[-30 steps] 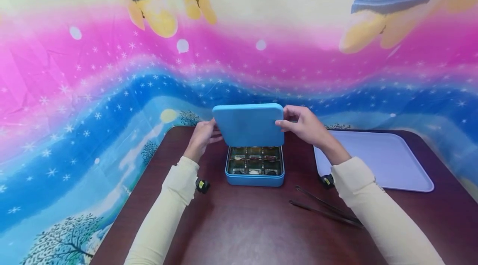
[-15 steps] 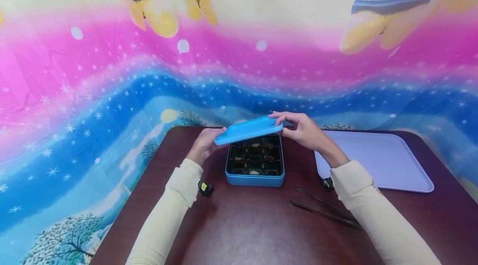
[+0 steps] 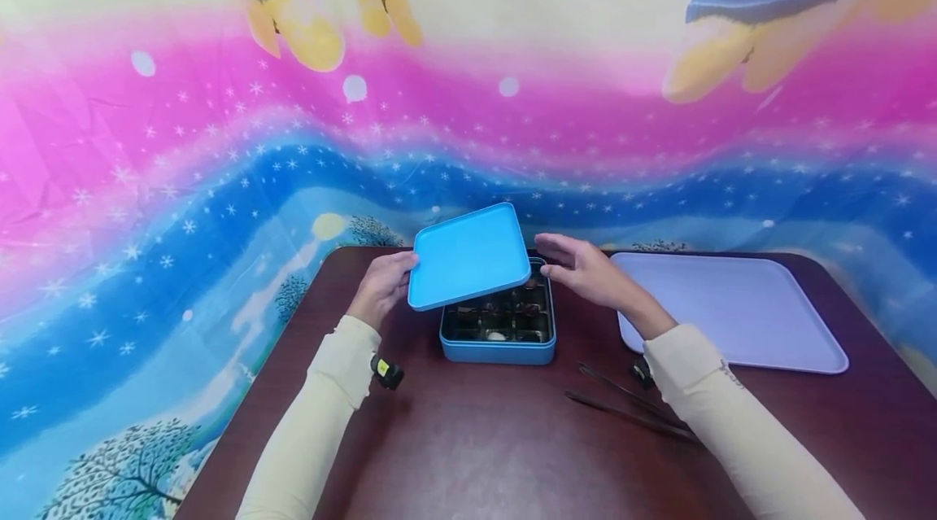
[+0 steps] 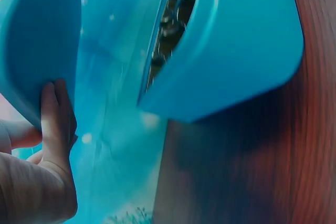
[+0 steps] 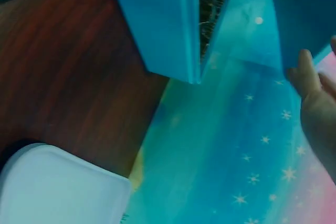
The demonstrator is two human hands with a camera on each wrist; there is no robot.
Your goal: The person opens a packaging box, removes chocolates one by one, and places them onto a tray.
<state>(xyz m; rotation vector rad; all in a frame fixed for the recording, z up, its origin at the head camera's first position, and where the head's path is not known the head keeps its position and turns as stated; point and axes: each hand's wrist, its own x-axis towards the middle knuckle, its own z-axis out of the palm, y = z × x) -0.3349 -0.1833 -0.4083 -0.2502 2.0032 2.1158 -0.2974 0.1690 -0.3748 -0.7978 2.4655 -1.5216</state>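
Note:
In the head view my left hand [image 3: 382,286] pinches the left edge of a bright blue lid [image 3: 472,255]. The lid hangs tilted above a blue rectangular box [image 3: 499,353] and hides its back left part. Small clear compartments with dark and pale pieces show inside the box; what the pieces are is too small to tell. My right hand [image 3: 589,276] is just right of the lid, fingers extended, a small gap between them. The left wrist view shows the left thumb and fingers [image 4: 51,108] on either side of the lid's edge.
A pale lavender tray [image 3: 732,312] lies on the dark red wooden table [image 3: 468,439], to the right of the box. Dark slim tongs [image 3: 629,412] lie spread in front of the tray, partly under the right sleeve. A patterned cloth [image 3: 468,129] hangs behind the table.
The lid has turned from upright to tilted, its rimmed side now facing up, and has shifted left. My right hand has let go of it; my left hand keeps its hold.

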